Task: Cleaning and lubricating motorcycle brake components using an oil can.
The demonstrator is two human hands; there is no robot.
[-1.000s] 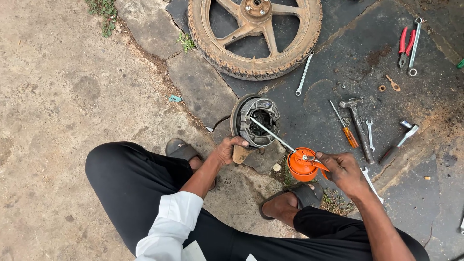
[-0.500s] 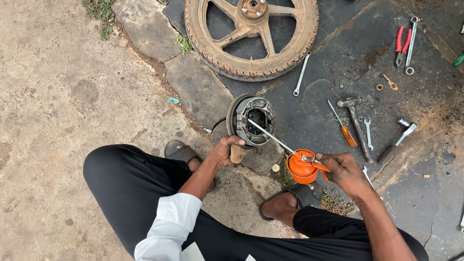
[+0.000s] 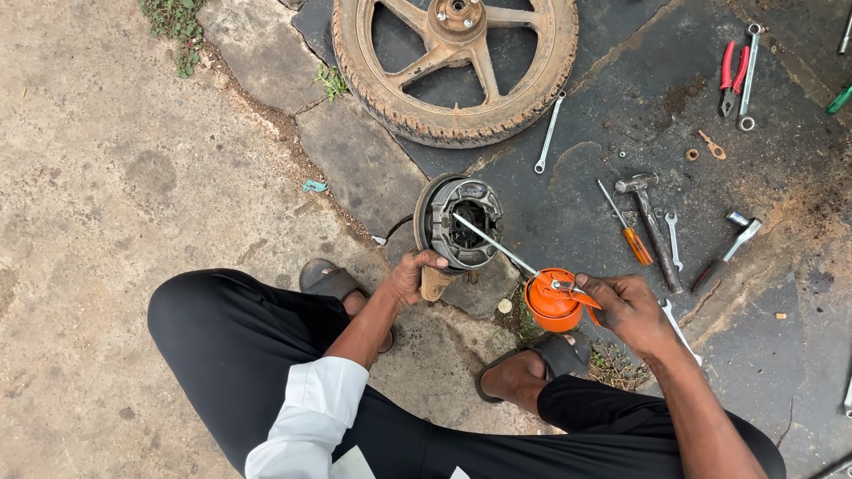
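My left hand [image 3: 414, 277] grips the lower edge of a round metal brake drum plate [image 3: 457, 220] that stands tilted on the ground. My right hand [image 3: 627, 306] holds an orange oil can [image 3: 550, 302] by its lever; the can's long thin metal spout reaches up and left into the middle of the drum plate. I squat in black trousers, with a sandalled foot under each hand.
A dusty spoked wheel with tyre [image 3: 454, 62] lies at the top. Tools lie scattered on the dark slab to the right: a spanner [image 3: 549, 132], an orange-handled screwdriver [image 3: 627, 229], a hammer [image 3: 650, 226], red pliers [image 3: 733, 78], a socket wrench [image 3: 732, 247]. Bare concrete lies to the left.
The view has shifted slightly. Both hands keep their hold and the spout stays in the drum plate.
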